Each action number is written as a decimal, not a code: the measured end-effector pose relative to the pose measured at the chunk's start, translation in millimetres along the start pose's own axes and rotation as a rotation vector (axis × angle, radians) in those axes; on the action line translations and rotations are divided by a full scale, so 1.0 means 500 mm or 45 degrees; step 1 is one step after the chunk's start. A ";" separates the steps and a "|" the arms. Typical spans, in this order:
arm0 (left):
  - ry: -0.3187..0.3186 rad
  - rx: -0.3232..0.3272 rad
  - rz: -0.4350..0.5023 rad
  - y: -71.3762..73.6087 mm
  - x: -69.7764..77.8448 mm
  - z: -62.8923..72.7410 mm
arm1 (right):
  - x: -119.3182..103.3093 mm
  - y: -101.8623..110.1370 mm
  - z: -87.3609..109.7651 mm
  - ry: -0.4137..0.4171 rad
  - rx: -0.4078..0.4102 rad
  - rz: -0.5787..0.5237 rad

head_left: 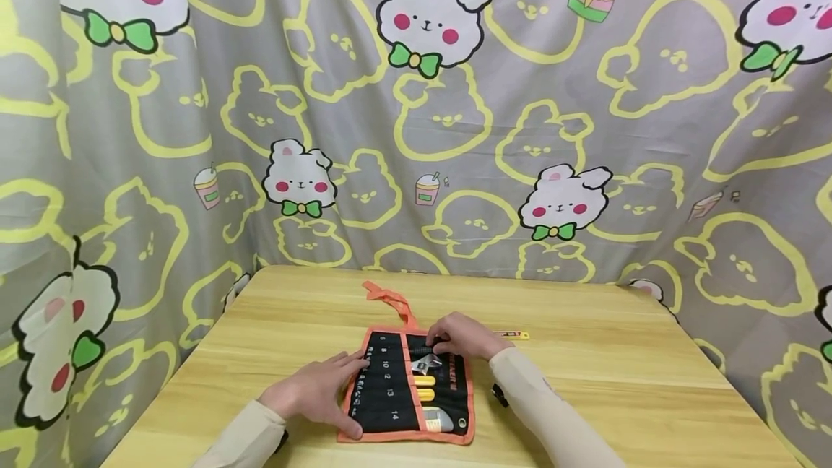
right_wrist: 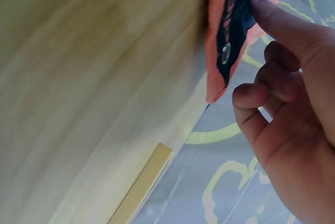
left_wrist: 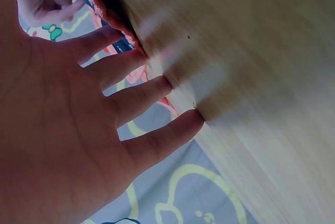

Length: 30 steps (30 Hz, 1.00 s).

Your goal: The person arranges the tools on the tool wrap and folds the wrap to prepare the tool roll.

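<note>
A black tool pouch (head_left: 373,414) with orange edges lies open on the table (head_left: 585,367). White numbers run down it: 6, 8, 10, one that looks like 12, then 13 and 14. White letters along its left edge and red letters on its right part are too small to read.

The right hand (head_left: 466,336) pinches the end of a dark ridged tool (head_left: 422,350) near the top of the pouch. The left hand (head_left: 318,390) is spread wide and holds nothing; its thumb presses the pouch's near left corner.

In the pockets sit a silver wrench (head_left: 425,364), two yellow handles (head_left: 425,381) and a grey tool (head_left: 440,419) with a pale part. A metal ring (head_left: 462,422) is in the near right corner. An orange ribbon (head_left: 393,300) sticks out past the far edge.

A yellow strip (head_left: 516,336) with tiny print lies behind the right hand. The table looks like light wood. Around it hangs a grey curtain (head_left: 455,186) with white bunnies, green bows, drinks, cakes and yellow outlines.
</note>
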<state>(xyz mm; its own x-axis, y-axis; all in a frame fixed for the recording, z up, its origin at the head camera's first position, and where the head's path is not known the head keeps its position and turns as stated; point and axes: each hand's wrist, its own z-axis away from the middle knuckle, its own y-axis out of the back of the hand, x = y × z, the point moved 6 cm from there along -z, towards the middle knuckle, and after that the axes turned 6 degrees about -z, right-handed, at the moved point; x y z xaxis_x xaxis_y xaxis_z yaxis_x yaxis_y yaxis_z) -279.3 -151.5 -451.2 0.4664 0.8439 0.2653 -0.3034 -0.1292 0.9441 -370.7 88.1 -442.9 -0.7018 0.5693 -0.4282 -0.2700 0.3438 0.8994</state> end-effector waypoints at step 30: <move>0.028 -0.005 -0.004 0.000 -0.001 -0.003 | -0.019 -0.018 -0.034 0.051 -0.032 0.293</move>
<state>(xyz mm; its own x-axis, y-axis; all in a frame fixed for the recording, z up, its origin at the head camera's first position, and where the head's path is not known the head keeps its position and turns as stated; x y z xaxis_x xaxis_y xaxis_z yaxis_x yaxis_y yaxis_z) -280.7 -151.1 -451.6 0.4487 0.8555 0.2582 -0.3057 -0.1246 0.9440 -372.9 66.7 -445.2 -0.7721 0.6005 -0.2082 -0.1156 0.1895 0.9751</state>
